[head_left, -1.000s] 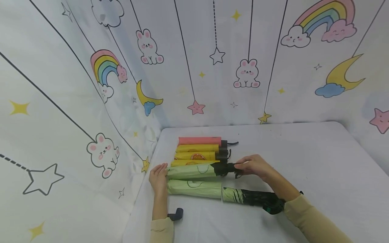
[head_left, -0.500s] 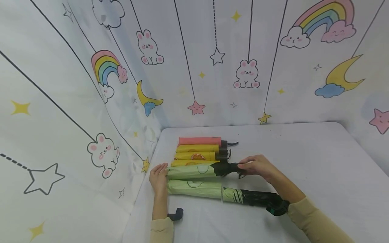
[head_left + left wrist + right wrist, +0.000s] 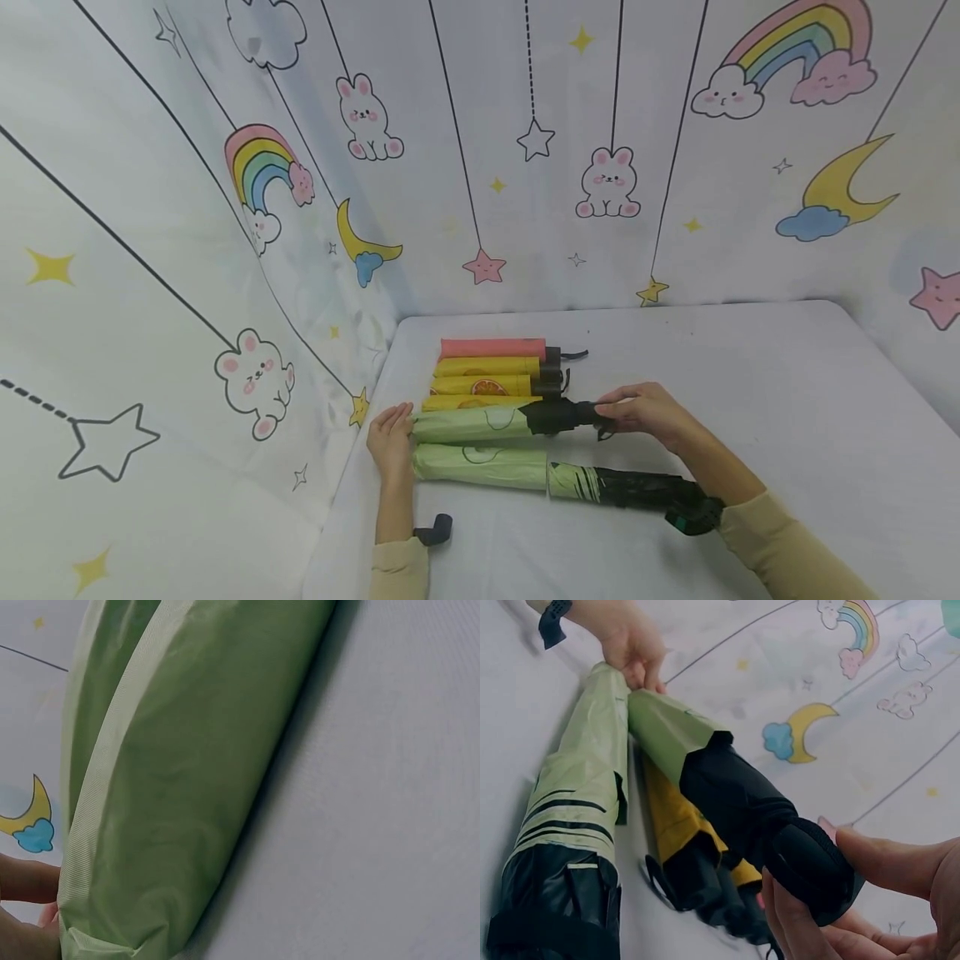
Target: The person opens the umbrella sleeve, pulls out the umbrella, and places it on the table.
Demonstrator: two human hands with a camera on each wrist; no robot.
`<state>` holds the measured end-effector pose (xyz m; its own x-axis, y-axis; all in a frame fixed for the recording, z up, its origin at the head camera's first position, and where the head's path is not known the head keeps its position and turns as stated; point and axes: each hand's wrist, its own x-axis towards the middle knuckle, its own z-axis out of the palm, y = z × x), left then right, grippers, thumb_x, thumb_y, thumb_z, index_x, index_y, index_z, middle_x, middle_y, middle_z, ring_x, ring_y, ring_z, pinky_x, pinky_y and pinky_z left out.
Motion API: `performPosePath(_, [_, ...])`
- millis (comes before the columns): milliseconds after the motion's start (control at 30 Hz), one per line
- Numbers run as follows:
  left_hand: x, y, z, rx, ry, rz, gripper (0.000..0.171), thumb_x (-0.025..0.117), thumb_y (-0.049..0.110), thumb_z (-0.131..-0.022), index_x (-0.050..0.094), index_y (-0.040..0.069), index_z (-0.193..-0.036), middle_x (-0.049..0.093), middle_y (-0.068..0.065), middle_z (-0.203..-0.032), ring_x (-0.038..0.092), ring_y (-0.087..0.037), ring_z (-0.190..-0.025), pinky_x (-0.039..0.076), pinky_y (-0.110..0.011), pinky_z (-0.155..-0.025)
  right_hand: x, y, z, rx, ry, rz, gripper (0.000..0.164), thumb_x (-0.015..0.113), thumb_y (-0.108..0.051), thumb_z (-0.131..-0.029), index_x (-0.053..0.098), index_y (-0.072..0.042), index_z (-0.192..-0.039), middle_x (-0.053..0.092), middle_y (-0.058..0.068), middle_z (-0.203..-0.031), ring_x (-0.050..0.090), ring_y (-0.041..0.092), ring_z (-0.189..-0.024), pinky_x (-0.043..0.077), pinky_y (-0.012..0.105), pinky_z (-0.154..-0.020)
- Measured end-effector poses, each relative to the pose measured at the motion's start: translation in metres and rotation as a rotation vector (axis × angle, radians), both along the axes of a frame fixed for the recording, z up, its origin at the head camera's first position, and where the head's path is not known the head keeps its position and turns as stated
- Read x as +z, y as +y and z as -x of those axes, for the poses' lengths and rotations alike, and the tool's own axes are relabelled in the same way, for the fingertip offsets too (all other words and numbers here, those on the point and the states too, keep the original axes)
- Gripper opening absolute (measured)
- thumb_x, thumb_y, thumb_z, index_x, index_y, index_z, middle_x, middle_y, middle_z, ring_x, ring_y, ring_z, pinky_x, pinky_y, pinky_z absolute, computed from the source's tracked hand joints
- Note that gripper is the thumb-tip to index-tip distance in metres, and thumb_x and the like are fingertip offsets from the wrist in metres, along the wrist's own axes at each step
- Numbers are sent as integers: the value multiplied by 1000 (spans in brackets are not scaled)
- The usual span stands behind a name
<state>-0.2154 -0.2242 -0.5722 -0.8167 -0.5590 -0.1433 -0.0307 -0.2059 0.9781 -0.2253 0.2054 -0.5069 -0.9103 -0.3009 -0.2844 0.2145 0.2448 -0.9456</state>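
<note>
At the lower centre of the frame, a dark wrist camera (image 3: 437,530) sticks out from the left wrist. Just above it, the lower umbrella (image 3: 573,483) lies crosswise, pale green to black, its dark end partly hidden near the right wrist. Next comes the upper umbrella (image 3: 480,422), green with a black end, at the centre of the frame. The left hand (image 3: 392,437) pinches its left end; the right hand (image 3: 641,408) grips its black handle between thumb and fingers. Beyond, three yellow umbrellas (image 3: 465,385) lie side by side, the nearest partly covered from view. Past them lies the pink umbrella (image 3: 491,348), and a patterned cloth (image 3: 555,242) fills the upper frame.
</note>
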Motion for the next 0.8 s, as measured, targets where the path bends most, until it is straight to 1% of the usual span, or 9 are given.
performPosePath(133, [-1,-1,1,-3,-2,-8,48,56,-12,-98,42,-9,-144,61,-23,-140,62,-30,-131,54,-25,-104,0,4,-1,0,-3,9,45,78,-27,-95,71,6,-124,70,11,-120,74,22,-98,62,36,-92])
performPosePath(333, [-4,-1,3,-10,-7,-17,49,57,-11,-98,43,-7,-145,61,-22,-140,63,-30,-131,54,-22,-102,0,9,-3,7,-6,36,46,76,-25,-97,68,9,-126,75,12,-113,76,25,-99,62,35,-92])
performPosePath(500, [-3,0,2,-4,38,-34,49,55,-15,-96,42,-11,-144,59,-27,-140,61,-34,-132,53,-29,-107,-1,12,-6,-7,-17,16,47,76,-28,-97,68,7,-127,77,10,-111,76,24,-101,62,38,-94])
performPosePath(600, [-2,1,1,-3,54,-45,49,54,-16,-97,41,-13,-144,58,-28,-140,60,-35,-133,51,-33,-109,0,14,-7,-9,-6,2,48,76,-29,-97,68,7,-128,76,8,-112,75,22,-102,61,38,-95])
performPosePath(667, [0,0,-1,-10,50,-53,49,54,-15,-98,40,-13,-145,57,-29,-142,59,-36,-134,50,-34,-111,0,17,-7,-5,-2,7,48,76,-28,-97,68,7,-128,76,9,-112,75,22,-102,62,37,-94])
performPosePath(733, [3,0,-2,-19,45,-65,49,54,-15,-98,39,-13,-145,56,-30,-143,58,-36,-135,49,-35,-112,0,19,-8,0,-5,21,48,76,-28,-97,67,8,-128,77,12,-110,75,23,-102,62,36,-93])
performPosePath(800, [8,0,-4,-30,38,-73,49,54,-15,-98,39,-14,-145,55,-31,-143,57,-38,-136,48,-37,-112,1,21,-9,2,-9,36,48,76,-27,-97,66,8,-129,78,14,-109,76,24,-102,62,34,-92])
